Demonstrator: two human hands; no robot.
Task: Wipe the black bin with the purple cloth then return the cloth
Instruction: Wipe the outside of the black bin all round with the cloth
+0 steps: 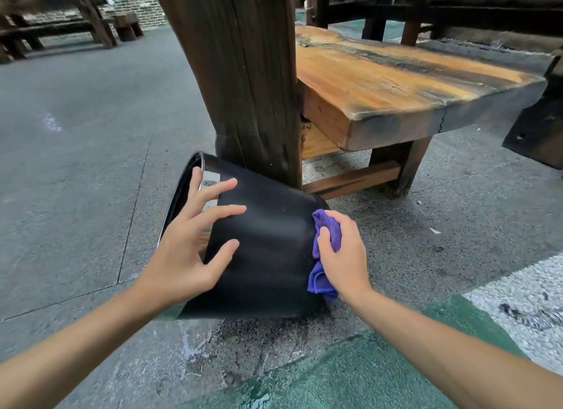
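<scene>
The black bin [265,250] lies tipped on its side on the floor [76,134], its open rim pointing left, against the bench [396,82] leg. The left hand [185,250] rests spread on its wall (fingers straight, holding nothing). The right hand [344,256] has its grip curled round the purple cloth [326,241], pressed to the bin's base end.

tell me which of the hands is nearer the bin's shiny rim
Left. The left hand rests spread on the black bin wall with a fingertip at the shiny rim; the right hand presses the purple cloth at the opposite, base end.
</scene>
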